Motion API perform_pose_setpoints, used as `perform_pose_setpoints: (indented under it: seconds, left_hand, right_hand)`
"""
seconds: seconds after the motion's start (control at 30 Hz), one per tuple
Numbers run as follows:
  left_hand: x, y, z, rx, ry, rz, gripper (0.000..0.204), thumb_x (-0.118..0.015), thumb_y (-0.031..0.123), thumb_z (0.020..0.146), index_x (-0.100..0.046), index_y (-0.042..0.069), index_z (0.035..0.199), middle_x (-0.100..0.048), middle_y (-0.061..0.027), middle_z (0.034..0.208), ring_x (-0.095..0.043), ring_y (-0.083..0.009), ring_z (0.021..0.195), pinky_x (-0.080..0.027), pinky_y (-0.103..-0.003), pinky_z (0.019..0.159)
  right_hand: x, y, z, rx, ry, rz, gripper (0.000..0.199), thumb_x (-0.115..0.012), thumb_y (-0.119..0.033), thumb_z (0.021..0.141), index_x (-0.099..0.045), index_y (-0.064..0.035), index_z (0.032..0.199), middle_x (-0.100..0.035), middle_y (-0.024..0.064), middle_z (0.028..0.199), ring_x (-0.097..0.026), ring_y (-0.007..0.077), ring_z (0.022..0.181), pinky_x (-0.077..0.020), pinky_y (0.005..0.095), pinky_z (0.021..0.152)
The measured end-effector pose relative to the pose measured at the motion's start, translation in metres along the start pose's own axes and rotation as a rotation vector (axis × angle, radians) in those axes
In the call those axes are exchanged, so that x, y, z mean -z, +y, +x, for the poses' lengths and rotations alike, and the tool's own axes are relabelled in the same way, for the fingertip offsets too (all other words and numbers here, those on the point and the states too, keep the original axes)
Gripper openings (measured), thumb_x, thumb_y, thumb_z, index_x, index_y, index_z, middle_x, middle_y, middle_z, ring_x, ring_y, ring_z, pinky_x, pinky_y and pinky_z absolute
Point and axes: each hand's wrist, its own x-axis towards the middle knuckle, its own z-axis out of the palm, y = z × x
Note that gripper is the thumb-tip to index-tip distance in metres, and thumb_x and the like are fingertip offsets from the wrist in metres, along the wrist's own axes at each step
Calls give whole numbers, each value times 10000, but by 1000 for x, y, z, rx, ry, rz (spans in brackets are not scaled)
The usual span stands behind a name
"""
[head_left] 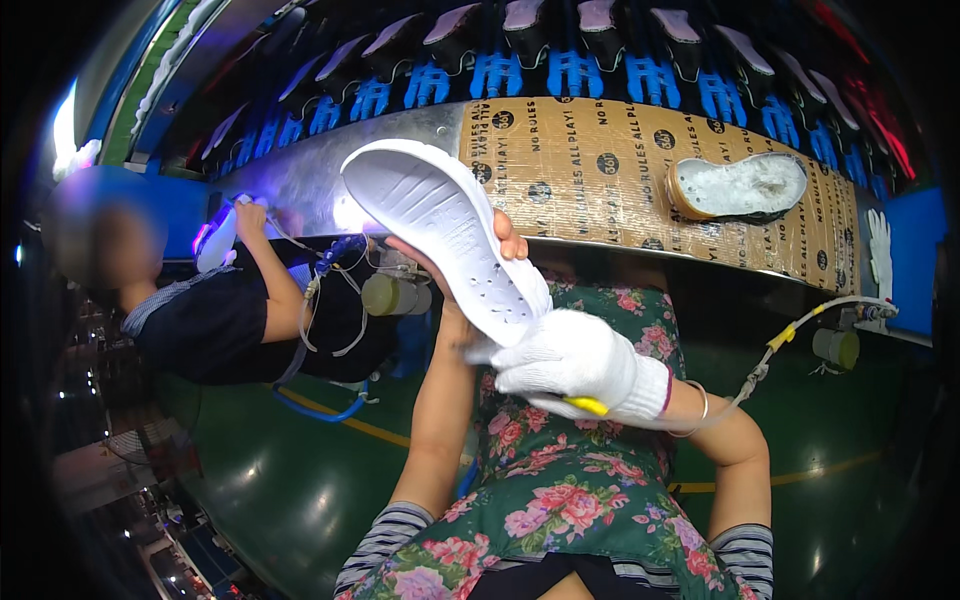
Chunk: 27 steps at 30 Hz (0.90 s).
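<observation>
My bare left hand (437, 262) is closed around the middle of a white shoe sole (440, 215), its thumb and fingers showing at both edges. The sole is raised and slanted, with a grooved toe area at upper left and small holes towards the heel. My right hand (575, 365), in a white knit glove, is closed beside the heel end. A clear hose (690, 425) with a yellow piece runs from under that glove. The nozzle end at the gloved fingertips is blurred, so its shape cannot be made out.
A dirty sole-shaped piece (745, 186) lies on the cardboard-covered bench (570, 150). Behind, blue holders (575, 75) carry a row of dark shoe parts. A white glove (879, 245) hangs at right. At left, a co-worker (215, 310) handles a white shoe part.
</observation>
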Motion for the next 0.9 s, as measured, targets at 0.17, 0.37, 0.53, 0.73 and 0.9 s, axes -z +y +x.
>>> perform_pose_setpoints:
  seconds: [0.17, 0.37, 0.53, 0.73, 0.9]
  left_hand:
    - [-10, 4, 7, 133, -127, -83, 1387, -350, 1136, 610, -546, 40, 1438, -666, -277, 1007, -672, -348, 782, -546, -498, 748]
    - [-4, 8, 10, 292, -142, -1, 1313, -539, 1055, 666, -506, 33, 1489, -652, -356, 1070, -686, -380, 793, -551, -493, 688]
    - [3, 9, 11, 421, -185, 43, 1316, -551, 1045, 660, -498, 29, 1494, -669, -346, 1043, -727, -393, 826, -607, -475, 676]
    - [-12, 22, 15, 676, -55, 344, 1339, -609, 1010, 644, -516, -43, 1465, -692, -306, 1058, -739, -363, 886, -643, -459, 712]
    - [-4, 29, 12, 785, -12, 456, 1164, -741, 834, 748, -526, -45, 1480, -709, -292, 1193, -764, -384, 983, -672, -504, 770]
  right_hand:
    - [8, 3, 1, -38, 69, -107, 387, -867, -45, 727, -778, -129, 1093, -788, 97, 1110, -759, 286, 929, -584, 405, 775]
    - [4, -2, -1, -88, -11, 133, 349, -865, -29, 746, -794, -101, 1079, -795, 120, 1085, -762, 282, 898, -594, 407, 754]
    - [-1, 5, -4, -53, 50, -153, 288, -876, -58, 770, -804, -97, 1046, -794, 99, 1051, -758, 284, 892, -587, 391, 747]
    - [-3, -3, -3, -74, -94, 55, 275, -828, -65, 816, -790, -101, 1086, -771, 81, 966, -731, 302, 833, -593, 411, 735]
    - [-4, -1, -2, -153, 16, 29, 303, -855, -41, 794, -790, -103, 1083, -789, 100, 1072, -751, 303, 918, -596, 413, 790]
